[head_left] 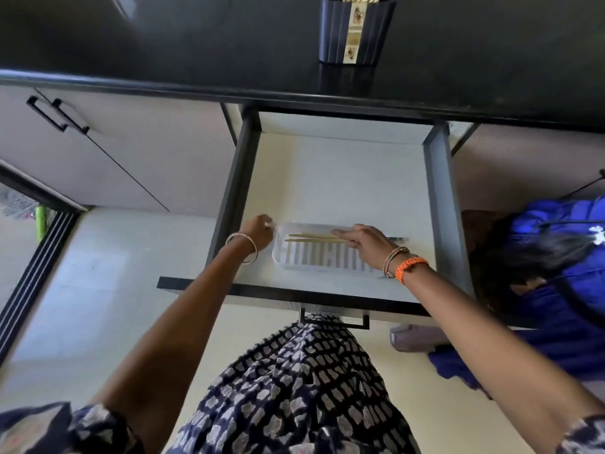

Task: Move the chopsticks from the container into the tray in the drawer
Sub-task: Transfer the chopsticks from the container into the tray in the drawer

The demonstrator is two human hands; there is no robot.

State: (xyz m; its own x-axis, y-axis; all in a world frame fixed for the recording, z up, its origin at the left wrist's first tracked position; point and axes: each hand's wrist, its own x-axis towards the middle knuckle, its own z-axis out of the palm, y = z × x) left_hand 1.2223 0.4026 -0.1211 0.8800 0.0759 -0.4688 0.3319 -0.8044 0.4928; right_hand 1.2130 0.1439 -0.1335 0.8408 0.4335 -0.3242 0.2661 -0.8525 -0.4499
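Observation:
A dark ribbed container point(357, 31) stands on the black counter, with pale chopstick ends showing at its top. Below it the drawer point(340, 178) is pulled out. A white slotted tray point(301, 260) sits near the drawer's front. Two wooden chopsticks point(311, 237) lie along the tray's far side. My right hand point(363, 240) rests on their right ends, fingers flat and closed over them. My left hand point(260, 229) grips the tray's left corner.
The black counter edge point(294, 96) overhangs the drawer's back. A closed cabinet door with black handles point(57, 114) is at the left. Another person in blue point(556, 273) crouches at the right, close to the drawer's side. The drawer handle point(334, 317) is in front of me.

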